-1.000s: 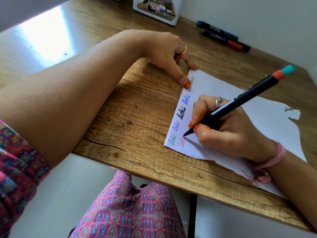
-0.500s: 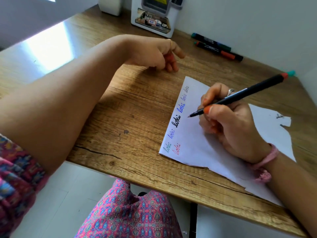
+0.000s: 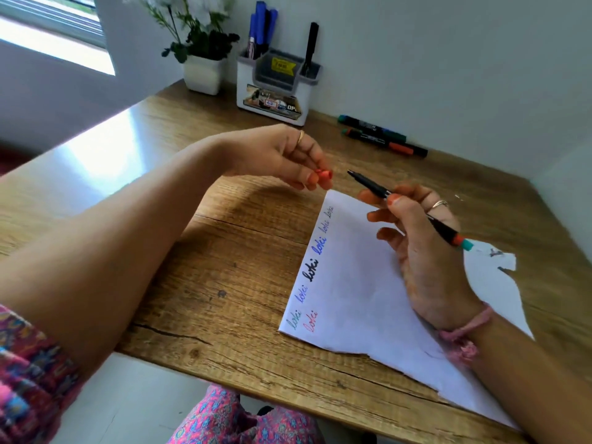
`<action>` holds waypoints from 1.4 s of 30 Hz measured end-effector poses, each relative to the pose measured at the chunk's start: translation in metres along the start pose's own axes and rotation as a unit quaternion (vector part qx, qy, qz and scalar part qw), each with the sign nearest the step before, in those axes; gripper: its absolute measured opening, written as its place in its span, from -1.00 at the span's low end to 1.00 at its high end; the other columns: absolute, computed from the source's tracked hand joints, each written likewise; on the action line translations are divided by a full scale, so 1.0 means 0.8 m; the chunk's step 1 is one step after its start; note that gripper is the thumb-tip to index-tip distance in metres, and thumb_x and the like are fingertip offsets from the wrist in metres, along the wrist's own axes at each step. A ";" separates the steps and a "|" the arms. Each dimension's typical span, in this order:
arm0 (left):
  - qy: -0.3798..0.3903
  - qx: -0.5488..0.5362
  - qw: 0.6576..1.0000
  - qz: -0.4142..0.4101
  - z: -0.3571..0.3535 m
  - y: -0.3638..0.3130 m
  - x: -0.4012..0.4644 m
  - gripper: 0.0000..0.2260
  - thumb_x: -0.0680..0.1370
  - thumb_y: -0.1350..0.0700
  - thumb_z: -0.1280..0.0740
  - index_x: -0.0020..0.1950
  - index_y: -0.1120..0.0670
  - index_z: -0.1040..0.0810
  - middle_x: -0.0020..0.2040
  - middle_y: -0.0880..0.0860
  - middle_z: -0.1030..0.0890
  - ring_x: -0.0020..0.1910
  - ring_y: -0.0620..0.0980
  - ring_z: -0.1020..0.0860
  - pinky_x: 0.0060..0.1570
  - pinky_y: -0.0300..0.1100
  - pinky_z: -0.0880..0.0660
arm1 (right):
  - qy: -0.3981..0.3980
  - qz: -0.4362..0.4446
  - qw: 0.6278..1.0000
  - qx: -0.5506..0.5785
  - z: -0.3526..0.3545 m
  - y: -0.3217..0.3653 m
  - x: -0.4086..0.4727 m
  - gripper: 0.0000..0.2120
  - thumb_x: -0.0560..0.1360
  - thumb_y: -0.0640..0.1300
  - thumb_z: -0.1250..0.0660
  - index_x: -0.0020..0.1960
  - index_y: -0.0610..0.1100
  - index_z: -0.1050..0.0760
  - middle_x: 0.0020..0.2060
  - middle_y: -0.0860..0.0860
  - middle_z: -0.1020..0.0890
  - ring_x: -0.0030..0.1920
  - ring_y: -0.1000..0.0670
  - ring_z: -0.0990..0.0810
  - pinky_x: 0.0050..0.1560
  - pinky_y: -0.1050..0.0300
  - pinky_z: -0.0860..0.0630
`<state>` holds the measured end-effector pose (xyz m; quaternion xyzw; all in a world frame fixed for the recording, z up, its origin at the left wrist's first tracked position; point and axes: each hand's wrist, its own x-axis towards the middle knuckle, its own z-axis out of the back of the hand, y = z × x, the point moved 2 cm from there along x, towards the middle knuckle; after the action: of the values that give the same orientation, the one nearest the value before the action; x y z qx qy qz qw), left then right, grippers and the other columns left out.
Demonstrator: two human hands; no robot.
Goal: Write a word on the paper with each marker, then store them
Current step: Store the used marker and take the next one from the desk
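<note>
My right hand (image 3: 419,248) holds a black marker (image 3: 371,187) with a red and teal end above the white paper (image 3: 358,296). Its bare tip points left, toward my left hand (image 3: 282,158). That hand pinches a small red cap (image 3: 324,175) between thumb and fingers, a short gap from the tip. The paper lies on the wooden desk (image 3: 224,264) and bears several coloured words down its left edge, the lowest one in red. A white marker holder (image 3: 274,91) stands at the back against the wall with several markers upright in it.
Two capped markers (image 3: 381,139) lie on the desk by the back wall, right of the holder. A white potted plant (image 3: 201,72) stands left of the holder. The paper's right edge is torn. The desk's near edge runs just above my lap.
My right hand lifted the marker off the paper and turned its tip toward my left hand. My left hand left the paper's corner and now holds the red cap. The view tilted up.
</note>
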<state>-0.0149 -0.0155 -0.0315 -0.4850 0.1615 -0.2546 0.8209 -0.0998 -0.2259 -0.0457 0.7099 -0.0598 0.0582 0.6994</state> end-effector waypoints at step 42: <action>-0.148 -0.307 0.936 -0.091 0.039 -0.007 -0.013 -0.74 0.43 0.27 -0.36 0.11 0.18 -0.52 -0.09 0.11 -0.69 -0.13 -0.03 -0.68 -0.16 -0.26 -0.61 | 0.125 0.115 0.905 -0.390 0.004 -0.026 0.015 -0.68 0.46 -0.10 -0.41 0.20 -0.05 -0.50 0.13 0.11 -0.55 0.14 0.13 -0.52 0.14 0.42 -0.35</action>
<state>-0.0088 0.0104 -0.0112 -0.7581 0.0636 -0.1918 0.6200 -0.0841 -0.2288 -0.0645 0.3559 -0.0714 0.1982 0.9105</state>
